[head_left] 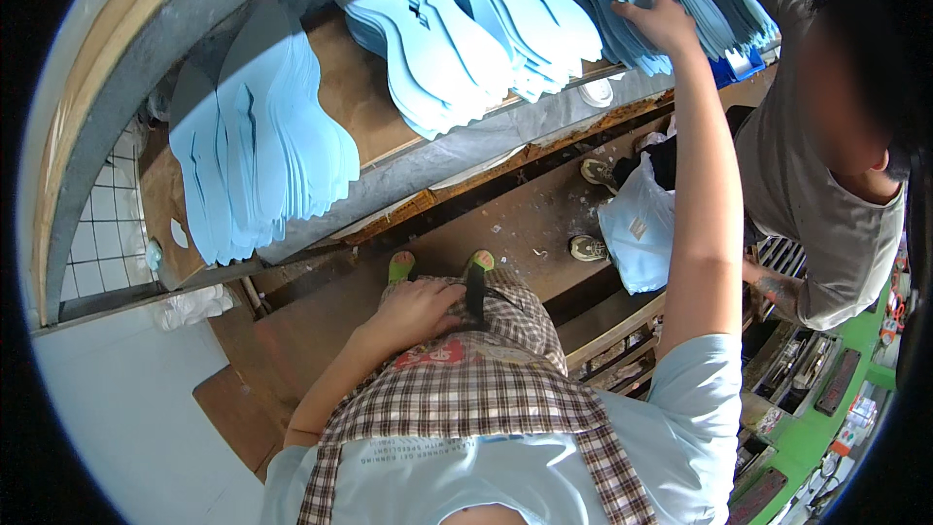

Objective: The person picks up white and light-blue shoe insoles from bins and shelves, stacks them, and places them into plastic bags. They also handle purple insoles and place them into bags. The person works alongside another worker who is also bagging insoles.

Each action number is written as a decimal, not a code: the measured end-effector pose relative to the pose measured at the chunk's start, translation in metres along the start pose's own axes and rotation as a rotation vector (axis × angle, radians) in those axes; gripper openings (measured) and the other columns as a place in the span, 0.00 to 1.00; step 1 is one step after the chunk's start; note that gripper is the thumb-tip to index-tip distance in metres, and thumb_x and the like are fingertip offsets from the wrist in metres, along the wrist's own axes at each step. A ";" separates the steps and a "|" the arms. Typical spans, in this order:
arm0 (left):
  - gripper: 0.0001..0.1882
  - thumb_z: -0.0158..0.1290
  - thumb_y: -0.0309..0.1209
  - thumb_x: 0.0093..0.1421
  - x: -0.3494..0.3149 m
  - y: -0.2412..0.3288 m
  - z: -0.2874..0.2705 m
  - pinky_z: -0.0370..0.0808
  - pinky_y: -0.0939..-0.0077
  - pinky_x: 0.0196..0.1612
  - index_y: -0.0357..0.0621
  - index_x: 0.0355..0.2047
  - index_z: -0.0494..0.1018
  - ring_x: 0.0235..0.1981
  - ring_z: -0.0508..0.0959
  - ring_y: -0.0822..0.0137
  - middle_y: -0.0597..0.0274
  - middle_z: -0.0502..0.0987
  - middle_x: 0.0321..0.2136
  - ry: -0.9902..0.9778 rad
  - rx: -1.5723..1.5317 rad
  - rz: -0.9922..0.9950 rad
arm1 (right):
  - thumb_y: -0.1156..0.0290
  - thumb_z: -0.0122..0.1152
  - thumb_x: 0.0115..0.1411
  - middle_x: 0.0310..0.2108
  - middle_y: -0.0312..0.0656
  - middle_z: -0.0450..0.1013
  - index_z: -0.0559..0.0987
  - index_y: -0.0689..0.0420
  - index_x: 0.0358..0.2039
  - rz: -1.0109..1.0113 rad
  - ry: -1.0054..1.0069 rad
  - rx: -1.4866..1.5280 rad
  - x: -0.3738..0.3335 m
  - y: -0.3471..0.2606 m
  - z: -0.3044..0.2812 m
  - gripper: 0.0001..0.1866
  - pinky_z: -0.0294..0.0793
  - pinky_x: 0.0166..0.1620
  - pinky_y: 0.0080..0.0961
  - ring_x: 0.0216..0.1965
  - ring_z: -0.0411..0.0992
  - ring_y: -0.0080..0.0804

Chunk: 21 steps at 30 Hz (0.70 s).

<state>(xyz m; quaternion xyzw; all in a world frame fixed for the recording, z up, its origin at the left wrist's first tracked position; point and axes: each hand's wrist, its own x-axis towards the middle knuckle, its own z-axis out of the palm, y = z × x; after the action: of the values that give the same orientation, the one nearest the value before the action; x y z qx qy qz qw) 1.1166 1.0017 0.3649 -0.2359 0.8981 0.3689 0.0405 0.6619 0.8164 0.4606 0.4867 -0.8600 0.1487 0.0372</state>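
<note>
My right hand [666,21], on a stretched-out arm, reaches to the far right of the shelf. Its thumb stands apart from the fingers, and it touches a stack of light-blue, sole-shaped sheets [622,39] with small cut-outs. My left hand [420,311] lies at my waist over the checked apron [457,408], fingers stretched to the right. Against its fingertips is a dark, strip-like thing [475,294]; its kind and whether it is gripped are unclear. More stacks of the blue sheets [428,49] overlap along the shelf, with others [262,126] at its left end.
The shelf's grey edge [466,151] runs across in front of me. At the right stands a person in a grey shirt [826,204], close to my right arm. A white plastic bag [639,224] is beside that person. Green-topped benches [836,408] with tools are at the lower right.
</note>
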 end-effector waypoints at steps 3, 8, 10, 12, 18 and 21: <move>0.24 0.55 0.39 0.53 -0.002 0.001 0.004 0.71 0.61 0.43 0.42 0.49 0.67 0.40 0.74 0.52 0.52 0.73 0.40 0.003 -0.011 -0.039 | 0.37 0.60 0.41 0.52 0.56 0.65 0.64 0.52 0.58 -0.060 -0.007 -0.120 0.007 0.000 -0.003 0.47 0.63 0.55 0.42 0.52 0.65 0.51; 0.24 0.52 0.41 0.56 -0.003 0.000 0.009 0.69 0.61 0.46 0.42 0.50 0.66 0.43 0.73 0.51 0.51 0.73 0.42 -0.081 -0.030 -0.126 | 0.39 0.61 0.41 0.56 0.59 0.58 0.60 0.50 0.60 0.023 -0.044 -0.083 0.006 -0.008 0.001 0.48 0.58 0.57 0.47 0.57 0.57 0.57; 0.24 0.51 0.41 0.57 -0.003 0.000 0.009 0.69 0.61 0.46 0.42 0.50 0.66 0.43 0.72 0.51 0.51 0.73 0.42 -0.075 -0.046 -0.124 | 0.39 0.61 0.41 0.57 0.60 0.57 0.59 0.49 0.61 0.028 -0.056 -0.033 0.007 -0.009 0.004 0.49 0.55 0.58 0.49 0.59 0.54 0.59; 0.24 0.51 0.41 0.57 -0.004 0.000 0.010 0.69 0.61 0.46 0.42 0.50 0.65 0.43 0.72 0.51 0.51 0.72 0.42 -0.066 -0.051 -0.122 | 0.39 0.62 0.40 0.57 0.61 0.58 0.57 0.50 0.62 0.041 -0.078 0.007 0.011 -0.007 0.004 0.51 0.53 0.59 0.49 0.59 0.54 0.59; 0.24 0.51 0.41 0.57 -0.007 0.000 0.008 0.69 0.60 0.45 0.41 0.50 0.65 0.43 0.72 0.50 0.50 0.72 0.42 -0.087 -0.081 -0.158 | 0.44 0.66 0.35 0.54 0.62 0.61 0.58 0.56 0.60 -0.051 -0.120 -0.062 0.022 0.001 -0.006 0.53 0.57 0.58 0.47 0.57 0.59 0.58; 0.24 0.51 0.41 0.57 -0.008 -0.003 0.009 0.70 0.60 0.45 0.41 0.50 0.65 0.43 0.72 0.50 0.50 0.72 0.42 -0.068 -0.088 -0.157 | 0.48 0.66 0.34 0.54 0.62 0.61 0.58 0.57 0.61 0.005 -0.162 0.225 0.030 0.004 -0.014 0.53 0.62 0.55 0.44 0.55 0.61 0.57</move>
<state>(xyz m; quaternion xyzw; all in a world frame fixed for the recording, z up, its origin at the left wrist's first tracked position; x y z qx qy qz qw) 1.1241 1.0092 0.3589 -0.2943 0.8578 0.4117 0.0894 0.6414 0.7977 0.4797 0.4961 -0.8392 0.2047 -0.0877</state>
